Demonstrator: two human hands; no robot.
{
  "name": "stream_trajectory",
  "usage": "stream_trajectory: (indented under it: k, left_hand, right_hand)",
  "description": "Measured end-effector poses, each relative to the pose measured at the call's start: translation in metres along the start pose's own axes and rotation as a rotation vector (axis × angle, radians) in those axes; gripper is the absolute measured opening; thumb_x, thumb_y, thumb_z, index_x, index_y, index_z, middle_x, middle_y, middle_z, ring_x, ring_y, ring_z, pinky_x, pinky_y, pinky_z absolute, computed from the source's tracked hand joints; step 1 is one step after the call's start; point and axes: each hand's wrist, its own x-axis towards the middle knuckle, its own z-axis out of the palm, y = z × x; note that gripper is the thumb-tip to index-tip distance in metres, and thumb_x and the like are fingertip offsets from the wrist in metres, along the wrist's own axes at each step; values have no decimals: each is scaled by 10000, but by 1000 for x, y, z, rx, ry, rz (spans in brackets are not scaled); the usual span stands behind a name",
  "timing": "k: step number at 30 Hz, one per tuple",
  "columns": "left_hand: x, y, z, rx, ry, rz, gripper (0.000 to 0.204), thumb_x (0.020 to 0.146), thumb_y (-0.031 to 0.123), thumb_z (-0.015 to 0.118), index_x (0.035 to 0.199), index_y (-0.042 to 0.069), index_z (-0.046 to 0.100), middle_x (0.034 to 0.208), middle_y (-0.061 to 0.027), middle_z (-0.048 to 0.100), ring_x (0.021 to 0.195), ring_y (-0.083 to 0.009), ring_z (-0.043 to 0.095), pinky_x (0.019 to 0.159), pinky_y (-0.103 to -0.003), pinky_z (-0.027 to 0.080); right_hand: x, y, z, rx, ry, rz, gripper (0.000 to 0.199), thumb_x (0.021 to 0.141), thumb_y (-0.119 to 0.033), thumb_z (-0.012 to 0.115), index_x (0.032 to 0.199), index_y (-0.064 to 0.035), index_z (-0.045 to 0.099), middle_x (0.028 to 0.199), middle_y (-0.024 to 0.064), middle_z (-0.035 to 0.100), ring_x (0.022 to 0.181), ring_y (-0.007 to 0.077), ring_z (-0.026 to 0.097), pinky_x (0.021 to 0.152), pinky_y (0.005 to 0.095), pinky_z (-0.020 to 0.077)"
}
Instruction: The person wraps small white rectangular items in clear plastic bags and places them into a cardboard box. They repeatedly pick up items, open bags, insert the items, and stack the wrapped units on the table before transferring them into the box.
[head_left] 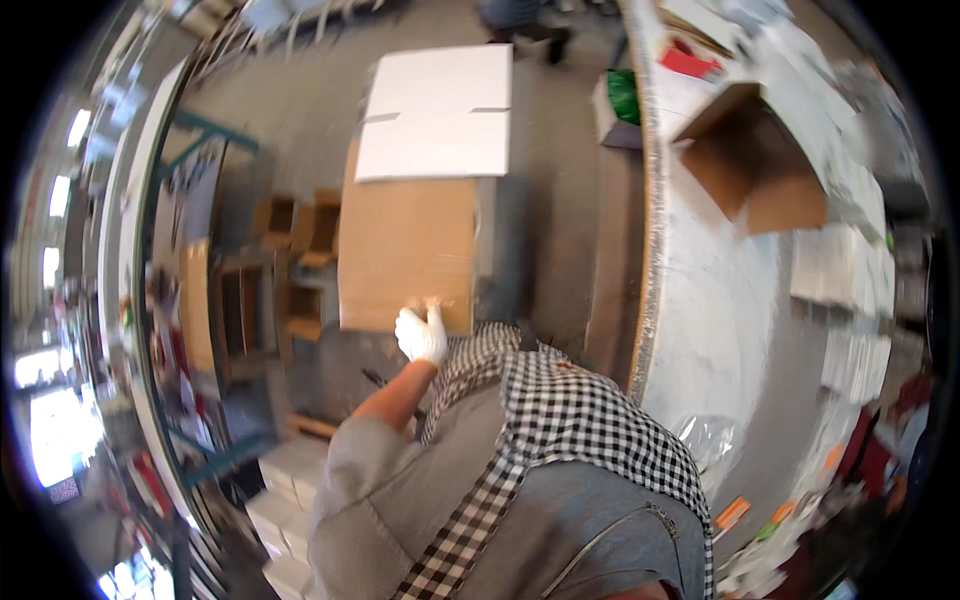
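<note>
My left hand (422, 337), in a white glove, rests at the near edge of a brown cardboard box (405, 245). Its thumb stands apart from the fingers, which touch the cardboard near a strip of shiny tape. On the far part of the brown cardboard lies a flat white cardboard piece (435, 140) with a slot at each side. My right hand is out of view. A black-and-white checked apron (600, 415) covers my front.
A long white-topped table (710, 330) runs along the right, bearing an open brown carton (760, 170) and stacks of white sheets (840, 270). Small open cartons (315, 225) and white blocks (290, 500) stand at the left. Another person (525, 20) is at the far end.
</note>
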Motion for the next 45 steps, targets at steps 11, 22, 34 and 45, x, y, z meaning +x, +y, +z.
stream_trajectory:
  k: [11,22,34,45]
  left_hand:
    - [-40,194,-14,-333,-194,692,503,905,325,724,1259,2,571,1208,-211,629,1118,-382,607,963,-481,485]
    - [-217,333,-56,-508,-1061,1275,401,965,254,649,1233,-38,594,1114,-134,663,1022,-204,622,923,-345,494]
    - [-344,368,-22,-383,-1108,2023,735,744,354,856,1317,2,560,1235,-220,629,1092,-360,624,922,-451,517]
    - [-371,387,24,-422,-1353,2064,173,843,211,745,914,53,746,873,-167,700,829,-347,665,765,-419,523]
  right_hand:
    - [7,-20,-5,877,121,57,417,1031,-244,556,1313,61,593,1268,149,641,1156,208,582,1003,338,441]
    - [13,-77,-48,985,94,203,370,942,-280,671,1180,3,682,1152,102,686,1089,178,605,959,308,454]
    - [24,-112,-70,1111,78,325,273,913,-225,724,1067,-21,629,983,46,668,891,102,587,790,272,478]
    - [37,-119,-70,1255,143,279,247,945,-213,693,1084,-9,707,963,33,669,891,86,575,783,236,464]
